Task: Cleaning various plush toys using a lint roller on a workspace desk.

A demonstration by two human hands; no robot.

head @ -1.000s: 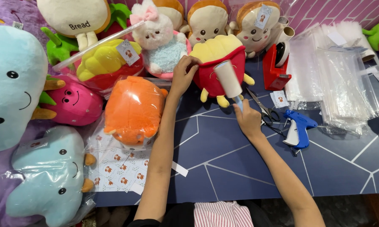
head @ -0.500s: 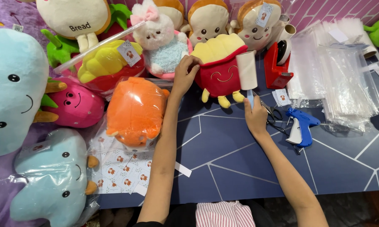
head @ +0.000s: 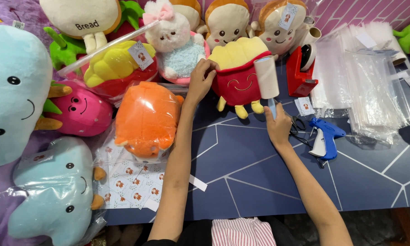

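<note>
Two hands work a red-and-yellow fries plush [head: 238, 75].
The left hand [head: 199, 83] grips its left edge; the right hand [head: 278, 127] grasps a lint roller [head: 266, 77], standing upright with its roll pointing far.

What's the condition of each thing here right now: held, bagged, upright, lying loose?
Left hand: gripping the fries plush's top edge.
Right hand: holding the lint roller by its handle.
Lint roller: upright, against the plush.
Fries plush: standing, unbagged.
Orange plush: sealed in a clear bag, lying down.
Blue tagging gun: lying unheld on the table.
Red tape dispenser: standing, untouched.
</note>
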